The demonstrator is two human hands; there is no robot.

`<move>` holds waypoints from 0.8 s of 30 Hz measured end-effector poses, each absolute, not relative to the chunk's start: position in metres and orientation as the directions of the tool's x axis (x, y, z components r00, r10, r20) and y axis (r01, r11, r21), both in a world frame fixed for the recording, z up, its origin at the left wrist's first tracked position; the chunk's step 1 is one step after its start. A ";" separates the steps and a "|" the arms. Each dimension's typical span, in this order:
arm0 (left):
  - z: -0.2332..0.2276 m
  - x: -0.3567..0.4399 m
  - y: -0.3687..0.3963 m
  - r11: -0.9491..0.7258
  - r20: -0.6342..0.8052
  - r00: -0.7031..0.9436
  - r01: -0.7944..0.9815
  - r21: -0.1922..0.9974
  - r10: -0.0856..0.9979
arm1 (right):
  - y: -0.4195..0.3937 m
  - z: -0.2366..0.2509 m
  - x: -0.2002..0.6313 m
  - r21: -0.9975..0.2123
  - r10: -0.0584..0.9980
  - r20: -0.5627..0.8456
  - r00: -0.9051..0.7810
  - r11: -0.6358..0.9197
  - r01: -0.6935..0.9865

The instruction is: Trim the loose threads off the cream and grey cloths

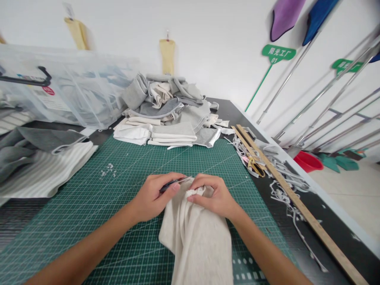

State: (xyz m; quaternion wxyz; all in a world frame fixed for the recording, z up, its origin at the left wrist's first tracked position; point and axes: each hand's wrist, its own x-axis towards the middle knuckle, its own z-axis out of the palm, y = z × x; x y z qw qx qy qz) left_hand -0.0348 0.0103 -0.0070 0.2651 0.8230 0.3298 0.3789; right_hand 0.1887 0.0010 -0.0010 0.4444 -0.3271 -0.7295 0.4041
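Observation:
My left hand (158, 194) is closed around thread snips (170, 185) with a dark handle; their thin metal blades point right, toward the cloth. A beige piece of cloth (204, 241) hangs in folds from my hands over the cutting mat's near part. My right hand (213, 196) pinches its gathered top, where a white edge (195, 192) shows between thumb and fingers. The blade tips are close to my right fingertips; I cannot tell whether they touch the cloth. The green cutting mat (136, 158) with a white grid lies under both hands.
Grey, beige and white folded cloths (173, 132) are piled at the back. A clear plastic bin (80, 87) stands back left, with grey and striped fabric (65, 166) before it. White scraps (108, 171) lie on the mat. Along the right run a wooden ruler (297, 198) and tangled cords (285, 190).

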 end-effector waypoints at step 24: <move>-0.003 -0.039 0.004 -0.838 0.596 0.591 0.352 0.416 0.544 | 0.000 -0.009 0.187 -0.886 0.815 0.445 -0.371 0.462 -0.048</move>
